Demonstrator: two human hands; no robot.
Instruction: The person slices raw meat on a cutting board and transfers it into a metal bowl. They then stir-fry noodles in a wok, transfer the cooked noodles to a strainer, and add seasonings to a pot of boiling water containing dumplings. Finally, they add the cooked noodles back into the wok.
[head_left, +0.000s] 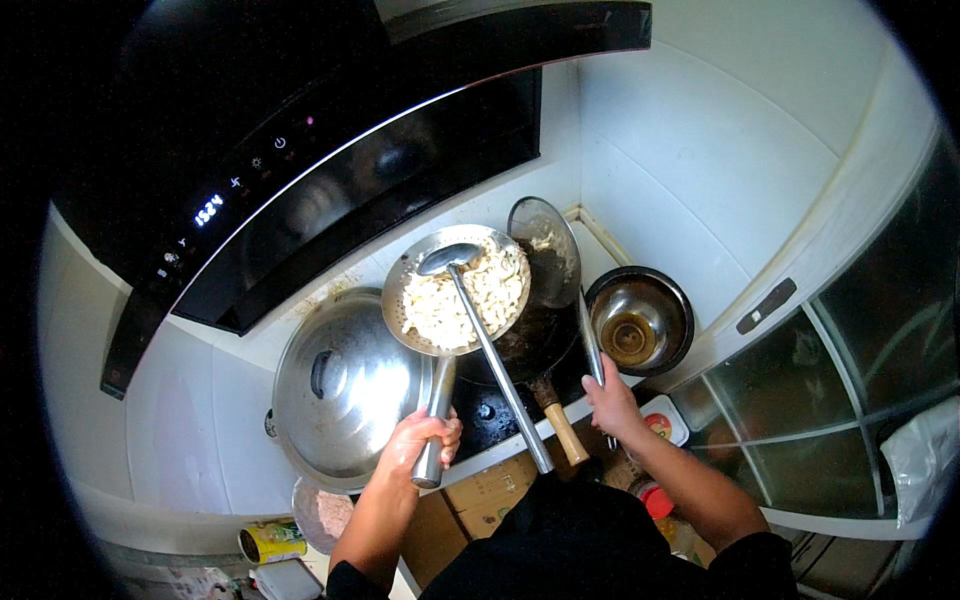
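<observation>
My left hand (421, 442) is closed round the tubular handle of a perforated steel strainer (393, 289). Pale, curved food pieces (442, 319) are heaped in it; their kind is hard to tell. Across the heap rests a steel ladle (491, 349), its handle slanting down towards my body with no hand on it. In my right hand (616, 405) is the handle of a fine mesh skimmer (551, 259), tilted up beside the strainer with pale bits stuck to its mesh. Both are above a dark wok (559, 341), partly hidden, whose wooden handle (564, 435) points towards me.
A large domed steel lid (349, 390) covers a vessel at left. At right stands a metal bowl (652, 300) with brownish liquid. The range hood (360, 187) overhangs the back. A bowl of pinkish food (319, 517) and a yellow tin (274, 541) sit lower left; a sliding door (787, 420) borders the right.
</observation>
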